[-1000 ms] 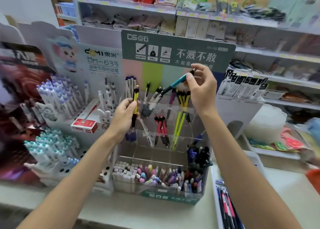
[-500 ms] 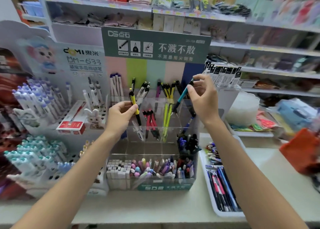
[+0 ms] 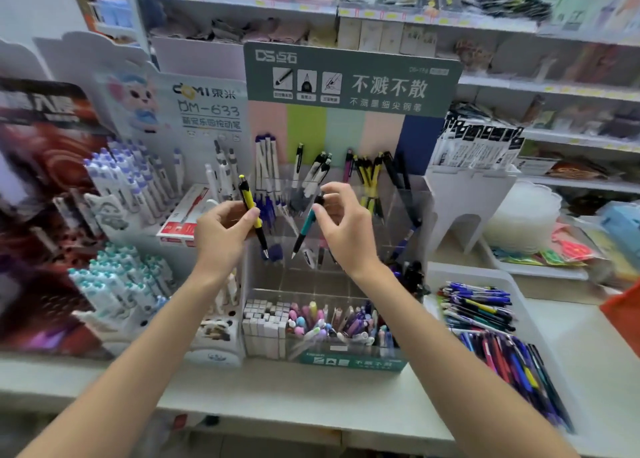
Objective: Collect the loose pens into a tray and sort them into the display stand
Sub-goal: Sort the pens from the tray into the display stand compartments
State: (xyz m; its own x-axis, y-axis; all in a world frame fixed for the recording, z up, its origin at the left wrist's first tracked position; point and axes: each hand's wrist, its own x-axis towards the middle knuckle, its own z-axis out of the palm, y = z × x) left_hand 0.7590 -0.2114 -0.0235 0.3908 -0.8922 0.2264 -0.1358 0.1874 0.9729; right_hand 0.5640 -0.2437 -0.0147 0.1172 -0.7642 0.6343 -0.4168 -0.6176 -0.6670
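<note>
— Shop shelves crowded with stationery run behind the counter. What sits on it?

— At the back middle, a clear display stand. A white tray is just beside it, toward the right edge, heaped with loose pens.

— And the hands?

— On the left hand, fingers and thumb pinch a yellow pen at mid-barrel. It points tip down, clicker up, before the stand's left compartments. The right hand grips the top of a teal pen between thumb and fingers, its tip slanting down and left over the middle compartments.

— Do the two pens touch?

— No, they are apart, with their tips near each other.
</note>
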